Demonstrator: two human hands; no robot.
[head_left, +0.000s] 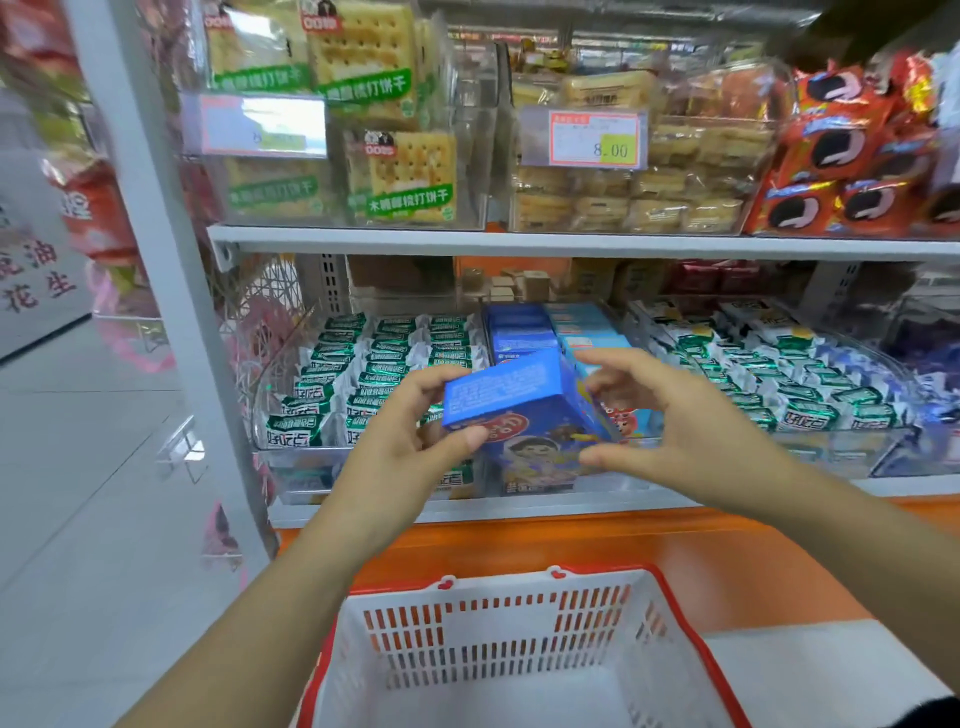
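**Blue box held in both hands, in front of the lower shelf**

Far left: white upright post (156, 291) of the rack. Next to it, a clear bin of cracker packs (363, 57) with green labels stands on the upper shelf (519, 243). Under them, on the lower shelf (545, 509), is a clear bin of green-and-white wrapped snacks (358, 374) in rows.

My left hand (410, 436) comes up from the lower left. Thumb curled over the front face of the blue box (524, 405), fingers round its top left edge behind. Firm hold.

The box is in the air and tilted, with the printed-text side up and the cartoon face toward me. It is in front of the lower shelf and above the white basket (493, 629). The basket has a red rim and sits nearer me, against the orange ledge (675, 551).

Straight behind the held box is a row of matching dark blue boxes (519, 327). Pale blue boxes (587, 325) sit just beside them on the right. Higher up, a price tag (592, 137) reading 8.00 hangs on a bin of yellowish biscuits (675, 192).

My right hand (685, 415) is on the box's right end. Thumb at the lower corner, fingers curled at the upper corner, also holding. The fingertip contact is partly hidden by the box.

Right of that hand, a second bin holds more green-and-white packs (769, 374). Far right, top: red cookie packs (841, 150), piled.
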